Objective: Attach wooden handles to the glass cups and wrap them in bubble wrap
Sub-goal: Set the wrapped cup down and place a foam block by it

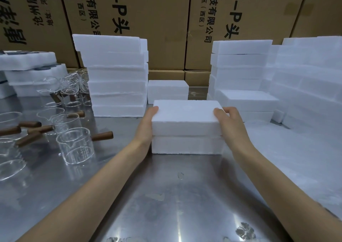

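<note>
A white foam box (187,125) made of two stacked halves sits on the steel table (166,195) in the middle. My left hand (146,127) grips its left end and my right hand (231,123) grips its right end, thumbs on the top half. At the left stand several clear glass cups (75,147); some carry brown wooden handles (102,136). Loose wooden handles (29,129) lie among the cups further left. No bubble wrap shows.
A tall stack of foam boxes (116,75) rises behind the cups, one foam box (167,91) sits at the back middle, and more foam stacks (277,79) fill the right. Foam trays (27,69) lie far left. Printed cardboard cartons (148,19) wall the back.
</note>
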Motion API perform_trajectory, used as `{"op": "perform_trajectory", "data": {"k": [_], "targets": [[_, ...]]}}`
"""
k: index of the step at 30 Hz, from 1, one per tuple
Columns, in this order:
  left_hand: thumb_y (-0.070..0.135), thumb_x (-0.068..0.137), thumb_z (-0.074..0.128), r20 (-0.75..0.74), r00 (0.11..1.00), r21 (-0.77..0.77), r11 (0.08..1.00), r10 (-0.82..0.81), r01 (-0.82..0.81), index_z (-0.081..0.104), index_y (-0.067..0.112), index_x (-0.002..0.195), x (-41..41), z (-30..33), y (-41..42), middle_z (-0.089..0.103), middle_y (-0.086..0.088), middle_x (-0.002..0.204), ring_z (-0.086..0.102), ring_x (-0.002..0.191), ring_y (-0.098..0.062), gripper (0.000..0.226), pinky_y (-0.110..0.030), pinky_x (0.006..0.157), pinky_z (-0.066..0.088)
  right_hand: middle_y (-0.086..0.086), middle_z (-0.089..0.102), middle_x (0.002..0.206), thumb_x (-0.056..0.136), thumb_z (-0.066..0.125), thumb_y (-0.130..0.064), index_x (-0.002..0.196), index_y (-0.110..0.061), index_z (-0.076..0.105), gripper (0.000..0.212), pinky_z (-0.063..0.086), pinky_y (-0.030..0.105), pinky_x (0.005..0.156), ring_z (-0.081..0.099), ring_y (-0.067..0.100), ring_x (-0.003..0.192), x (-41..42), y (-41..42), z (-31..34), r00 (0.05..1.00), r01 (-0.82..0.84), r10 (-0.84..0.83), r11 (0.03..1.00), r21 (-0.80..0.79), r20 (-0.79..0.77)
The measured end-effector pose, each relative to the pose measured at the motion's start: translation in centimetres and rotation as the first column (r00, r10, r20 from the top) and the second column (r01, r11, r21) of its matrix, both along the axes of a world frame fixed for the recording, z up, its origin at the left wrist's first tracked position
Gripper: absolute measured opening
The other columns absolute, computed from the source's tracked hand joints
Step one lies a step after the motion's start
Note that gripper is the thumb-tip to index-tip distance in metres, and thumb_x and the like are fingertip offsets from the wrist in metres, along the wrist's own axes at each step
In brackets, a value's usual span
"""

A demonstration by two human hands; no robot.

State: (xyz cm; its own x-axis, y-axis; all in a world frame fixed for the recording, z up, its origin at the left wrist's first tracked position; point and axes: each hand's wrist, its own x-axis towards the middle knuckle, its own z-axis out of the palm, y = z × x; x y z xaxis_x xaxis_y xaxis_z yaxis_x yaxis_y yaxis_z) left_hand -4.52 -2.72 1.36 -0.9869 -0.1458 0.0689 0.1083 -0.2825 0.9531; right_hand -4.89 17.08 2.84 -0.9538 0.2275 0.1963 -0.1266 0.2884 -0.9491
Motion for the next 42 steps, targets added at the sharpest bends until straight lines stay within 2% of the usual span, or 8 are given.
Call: {"op": "perform_trajectory", "data": {"k": [11, 18, 23, 27, 31, 33, 36, 42], "targets": [[0.034, 0.09, 0.053, 0.089, 0.995, 0.025, 0.999, 0.042, -0.044, 0.066, 0.022, 0.08, -0.5, -0.3, -0.2, 0.071, 0.007, 0.064, 0.064, 0.066, -0.016, 0.02, -0.031, 0.067, 0.05, -0.011, 0.047, 0.084, 0.092, 0.042, -0.037, 0.101, -0.018, 0.046, 0.022, 0.029, 0.026, 0.056, 0.045, 0.005, 0.077, 0.0, -0.5, -0.3, 0.997, 0.008, -0.013, 0.998, 0.06, 0.072], [0.03, 0.093, 0.052, 0.085, 0.996, 0.04, 0.998, 0.036, -0.039, 0.065, 0.023, 0.08, -0.3, -0.5, -0.2, 0.071, 0.008, 0.065, 0.066, 0.062, -0.012, 0.02, -0.031, 0.067, 0.05, -0.005, 0.048, 0.085, 0.091, 0.044, -0.032, 0.095, -0.015, 0.047, 0.018, 0.032, 0.027, 0.059, 0.045, 0.008, 0.074, 0.2, -0.5, 0.0, 0.995, -0.004, 0.006, 1.0, -0.016, 0.104], [0.031, 0.095, 0.051, 0.128, 0.991, 0.035, 0.999, 0.037, -0.042, 0.064, 0.022, 0.08, 0.3, 0.0, 0.1, 0.071, 0.007, 0.064, 0.064, 0.067, -0.015, 0.022, -0.031, 0.067, 0.05, -0.009, 0.051, 0.103, 0.092, 0.045, -0.031, 0.127, -0.021, 0.045, 0.036, 0.035, 0.028, 0.065, 0.048, 0.011, 0.091, 0.3, -0.4, 0.3, 0.99, -0.016, 0.029, 0.995, -0.095, 0.141], [0.033, 0.097, 0.048, 0.158, 0.987, 0.005, 1.0, 0.027, -0.028, 0.062, 0.022, 0.083, 0.6, 0.5, 0.1, 0.068, 0.004, 0.08, 0.063, 0.075, -0.016, 0.023, -0.031, 0.066, 0.049, -0.011, 0.041, 0.121, 0.093, 0.043, -0.028, 0.137, -0.034, 0.036, 0.045, 0.034, 0.028, 0.074, 0.042, 0.014, 0.104, 0.5, -0.5, 0.4, 0.993, -0.044, 0.056, 0.992, -0.115, 0.108], [0.038, 0.099, 0.044, 0.19, 0.982, -0.054, 0.998, -0.004, 0.014, 0.059, 0.024, 0.092, 0.7, 0.8, -0.1, 0.067, -0.002, 0.109, 0.063, 0.102, -0.022, 0.022, -0.04, 0.098, 0.047, -0.01, 0.041, 0.125, 0.093, 0.042, -0.026, 0.135, -0.039, 0.039, 0.043, 0.037, 0.033, 0.09, 0.043, 0.016, 0.112, 0.3, -0.5, 0.7, 0.987, -0.07, 0.089, 0.988, -0.135, 0.135], [0.041, 0.097, 0.046, 0.199, 0.98, -0.059, 0.998, -0.013, 0.026, 0.06, 0.024, 0.096, 0.9, 0.8, -0.2, 0.066, -0.002, 0.115, 0.062, 0.107, -0.023, 0.022, -0.042, 0.104, 0.043, -0.008, 0.042, 0.123, 0.093, 0.042, -0.027, 0.133, -0.039, 0.041, 0.042, 0.039, 0.034, 0.094, 0.044, 0.018, 0.113, 0.1, -0.3, 0.7, 0.983, -0.076, 0.097, 0.987, -0.138, 0.156], [0.041, 0.096, 0.048, 0.202, 0.979, -0.047, 0.998, -0.024, 0.034, 0.063, 0.024, 0.098, 1.3, 0.8, 0.1, 0.07, -0.001, 0.109, 0.065, 0.099, -0.021, 0.023, -0.04, 0.099, 0.047, -0.008, 0.041, 0.123, 0.094, 0.041, -0.026, 0.133, -0.038, 0.042, 0.041, 0.039, 0.035, 0.093, 0.044, 0.017, 0.113, -0.1, 0.0, 0.6, 0.986, -0.067, 0.089, 0.986, -0.151, 0.143], [0.047, 0.097, 0.042, 0.072, 0.993, -0.06, 0.993, -0.093, 0.098, 0.067, 0.021, 0.112, 0.7, 3.7, 2.4, 0.073, -0.004, 0.106, 0.068, 0.09, -0.017, 0.038, -0.028, 0.069, 0.051, -0.007, 0.043, 0.119, 0.091, 0.043, -0.02, 0.132, -0.034, 0.048, 0.043, 0.04, 0.03, 0.082, 0.046, 0.014, 0.1, -1.7, 2.3, 3.5, 0.998, 0.007, 0.004, 0.984, -0.176, 0.064]]}}
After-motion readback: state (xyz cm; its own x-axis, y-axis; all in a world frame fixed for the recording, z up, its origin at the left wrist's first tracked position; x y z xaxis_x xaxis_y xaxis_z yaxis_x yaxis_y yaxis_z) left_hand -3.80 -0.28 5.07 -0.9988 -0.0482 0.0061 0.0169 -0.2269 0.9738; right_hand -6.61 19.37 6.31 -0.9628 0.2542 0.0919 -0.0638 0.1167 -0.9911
